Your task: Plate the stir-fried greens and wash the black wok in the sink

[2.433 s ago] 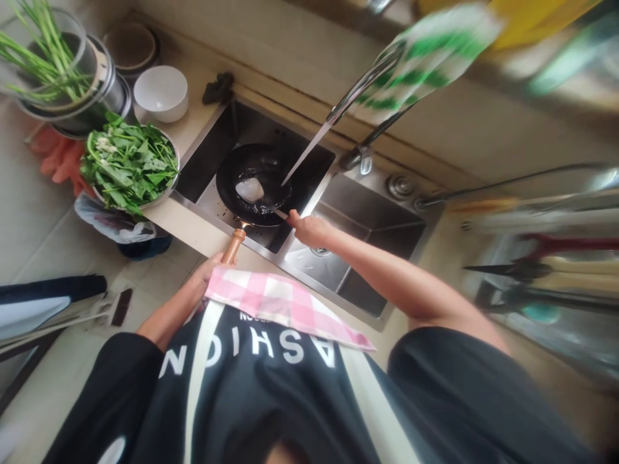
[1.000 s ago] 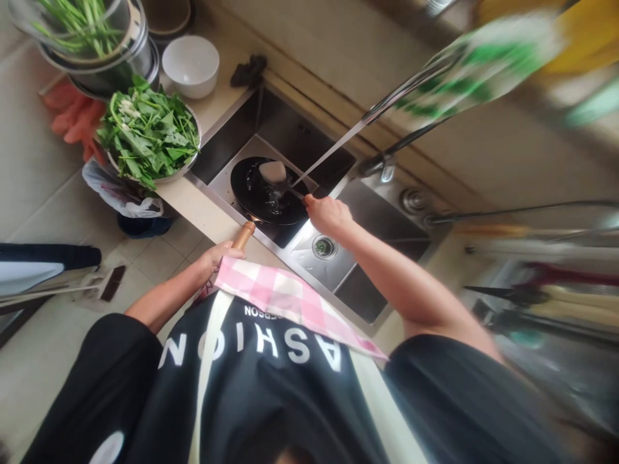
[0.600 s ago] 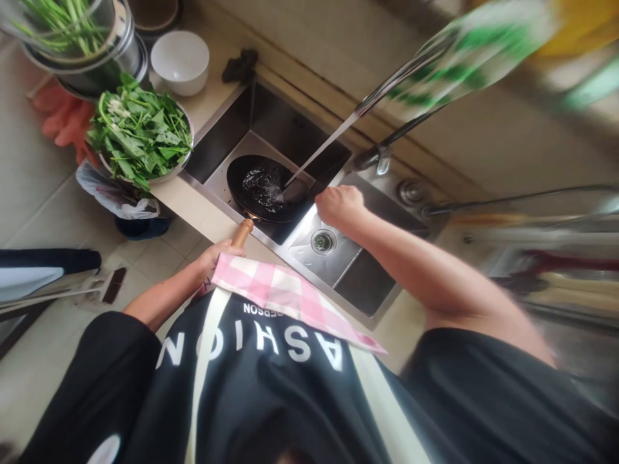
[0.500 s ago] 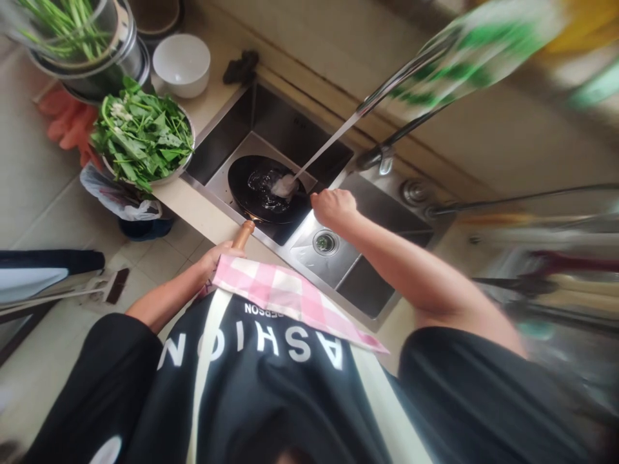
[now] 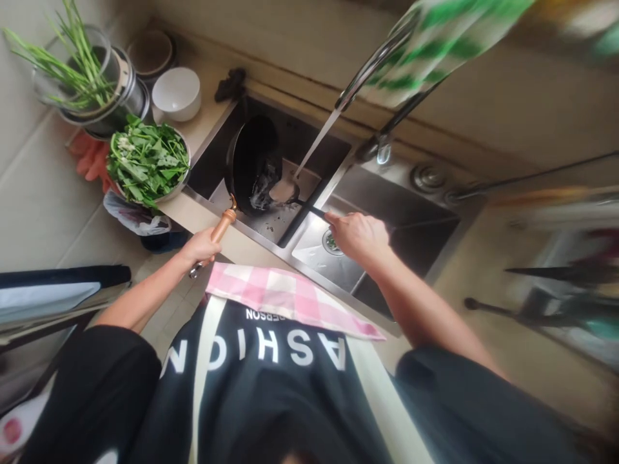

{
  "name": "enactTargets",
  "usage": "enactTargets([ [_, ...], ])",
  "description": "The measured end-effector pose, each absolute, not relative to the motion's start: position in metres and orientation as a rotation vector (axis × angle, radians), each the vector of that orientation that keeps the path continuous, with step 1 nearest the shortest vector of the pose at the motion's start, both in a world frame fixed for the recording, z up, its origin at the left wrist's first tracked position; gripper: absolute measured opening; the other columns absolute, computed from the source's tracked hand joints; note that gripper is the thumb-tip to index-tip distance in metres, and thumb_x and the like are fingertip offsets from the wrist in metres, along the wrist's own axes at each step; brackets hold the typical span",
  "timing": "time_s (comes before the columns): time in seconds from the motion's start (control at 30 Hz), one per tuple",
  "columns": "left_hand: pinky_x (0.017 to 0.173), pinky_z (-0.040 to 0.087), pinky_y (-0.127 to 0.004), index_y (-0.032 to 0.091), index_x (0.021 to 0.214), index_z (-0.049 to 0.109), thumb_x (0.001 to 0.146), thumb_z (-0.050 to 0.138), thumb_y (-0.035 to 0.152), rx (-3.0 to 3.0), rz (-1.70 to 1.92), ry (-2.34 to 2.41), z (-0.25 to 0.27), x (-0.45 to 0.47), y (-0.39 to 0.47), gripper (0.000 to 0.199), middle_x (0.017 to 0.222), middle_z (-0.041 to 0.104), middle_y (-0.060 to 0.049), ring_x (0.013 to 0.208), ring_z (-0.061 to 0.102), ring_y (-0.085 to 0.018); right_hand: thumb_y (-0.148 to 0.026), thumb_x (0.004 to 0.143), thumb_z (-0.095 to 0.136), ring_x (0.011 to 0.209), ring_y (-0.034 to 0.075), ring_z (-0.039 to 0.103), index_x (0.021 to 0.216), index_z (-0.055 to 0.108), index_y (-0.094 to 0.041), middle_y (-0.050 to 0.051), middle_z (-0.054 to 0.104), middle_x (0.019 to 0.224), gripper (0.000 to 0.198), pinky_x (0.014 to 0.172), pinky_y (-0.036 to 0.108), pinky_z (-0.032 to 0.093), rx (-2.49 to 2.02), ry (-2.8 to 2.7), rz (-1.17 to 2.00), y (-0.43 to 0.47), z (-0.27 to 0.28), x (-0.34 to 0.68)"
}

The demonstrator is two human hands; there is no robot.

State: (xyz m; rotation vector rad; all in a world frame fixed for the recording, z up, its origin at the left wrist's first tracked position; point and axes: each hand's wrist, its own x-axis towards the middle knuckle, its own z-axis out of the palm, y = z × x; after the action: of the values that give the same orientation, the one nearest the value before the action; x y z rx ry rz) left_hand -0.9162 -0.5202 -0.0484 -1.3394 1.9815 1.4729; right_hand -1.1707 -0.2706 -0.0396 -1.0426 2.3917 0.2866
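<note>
My left hand is closed round the wooden handle of a black wok. The wok is tipped up on its side in the left sink basin, with water spilling off its lower edge. In my right hand is the dark handle of a ladle. Its rounded head lies at the wok's lower right edge, where the water stream from the faucet comes down. Splashing water blurs the ladle's head.
Right of the wok is a second basin with a drain. On the left counter stand a bowl of cut leafy greens, a white bowl and stacked pots with green stalks. A plastic bag hangs below the greens.
The wok has gone from lying nearly flat to steeply tipped, and its water is pouring out. My left hand has moved left with the handle; my right hand has shifted slightly right and down.
</note>
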Motion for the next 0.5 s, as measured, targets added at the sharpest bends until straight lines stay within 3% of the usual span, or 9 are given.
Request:
enactTargets([
  [0.1,0.043,0.032,-0.024,0.016,0.107,0.064,0.063,0.071,0.011,-1.336,0.999,2.229,-0.031,-0.911,-0.535,0.045,0.049,0.055,0.006,0.036,0.053,-0.017,-0.031,0.102,0.032,0.09,0.033,0.068,0.145,0.061,-0.028,0.02,0.069,0.111,0.052,0.072,0.038,0.048,-1.058,2.393,0.235,-0.272,-0.034,-1.162],
  [0.2,0.042,0.03,-0.025,0.018,0.102,0.065,0.061,0.075,0.011,-1.38,0.846,2.363,-0.024,-0.904,-0.547,0.042,0.049,0.05,0.006,0.037,0.049,-0.015,-0.031,0.102,0.033,0.089,0.032,0.068,0.148,0.058,-0.03,0.019,0.068,0.113,0.052,0.071,0.037,0.047,-1.082,2.427,0.214,-0.275,-0.028,-1.155],
  [0.4,0.045,0.035,-0.023,0.019,0.098,0.062,0.061,0.075,0.008,-1.504,1.046,2.313,-0.028,-0.904,-0.549,0.04,0.049,0.051,0.007,0.04,0.052,-0.015,-0.036,0.102,0.04,0.094,0.029,0.068,0.145,0.057,-0.035,0.013,0.07,0.117,0.046,0.073,0.032,0.044,-1.046,2.524,0.038,-0.284,-0.029,-1.154],
  [0.5,0.046,0.038,-0.021,0.019,0.093,0.054,0.065,0.074,0.011,-1.515,1.419,2.151,-0.037,-0.91,-0.537,0.036,0.05,0.053,0.006,0.04,0.055,-0.014,-0.034,0.101,0.043,0.099,0.026,0.068,0.142,0.059,-0.03,0.009,0.074,0.115,0.044,0.075,0.029,0.042,-1.095,2.495,-0.217,-0.292,-0.034,-1.156],
])
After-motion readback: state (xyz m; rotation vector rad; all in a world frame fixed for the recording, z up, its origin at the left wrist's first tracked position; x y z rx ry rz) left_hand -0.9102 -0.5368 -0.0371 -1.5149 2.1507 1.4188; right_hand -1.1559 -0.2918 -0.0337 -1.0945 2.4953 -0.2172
